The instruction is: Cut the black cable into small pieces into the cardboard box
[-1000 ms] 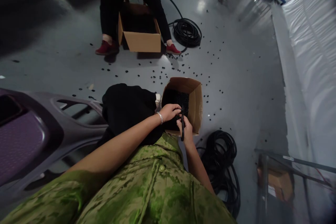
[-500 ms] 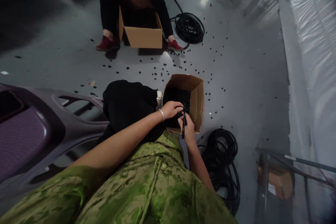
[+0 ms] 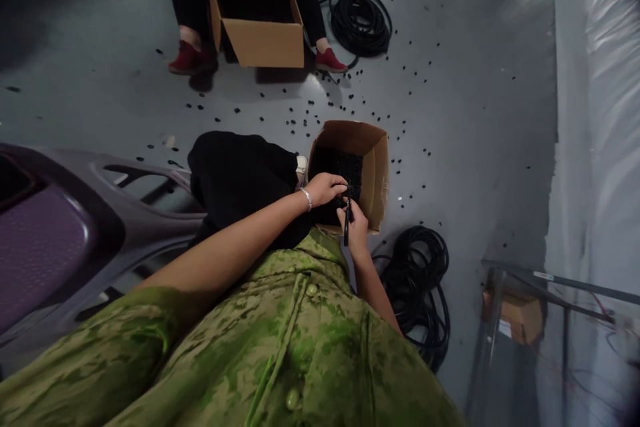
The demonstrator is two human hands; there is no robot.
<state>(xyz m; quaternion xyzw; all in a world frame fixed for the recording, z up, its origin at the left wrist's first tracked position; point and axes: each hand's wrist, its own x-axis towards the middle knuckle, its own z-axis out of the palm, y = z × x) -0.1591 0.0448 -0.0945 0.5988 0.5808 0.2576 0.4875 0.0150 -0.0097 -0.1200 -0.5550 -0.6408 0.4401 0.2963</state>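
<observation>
You wear a green, blotch-patterned shirt (image 3: 330, 347) with pale, round buttons (image 3: 313, 289) down the front; its left sleeve (image 3: 115, 347) leaves your forearm (image 3: 225, 237) bare. Silvery bracelet (image 3: 307, 198) on your left wrist (image 3: 299, 203). Black trousers (image 3: 240, 177), white shoe (image 3: 301, 167).

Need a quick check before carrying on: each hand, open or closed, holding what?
Left hand: closed in a pinch over the cardboard box; cannot tell on what.
Right hand: closed on a slim black tool.

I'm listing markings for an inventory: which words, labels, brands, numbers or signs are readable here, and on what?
No text is readable.
White label on the lower-right box: too small and blurred.
Pale label on the grey bar: too small.
Near box and far box: no lettering visible.
</observation>
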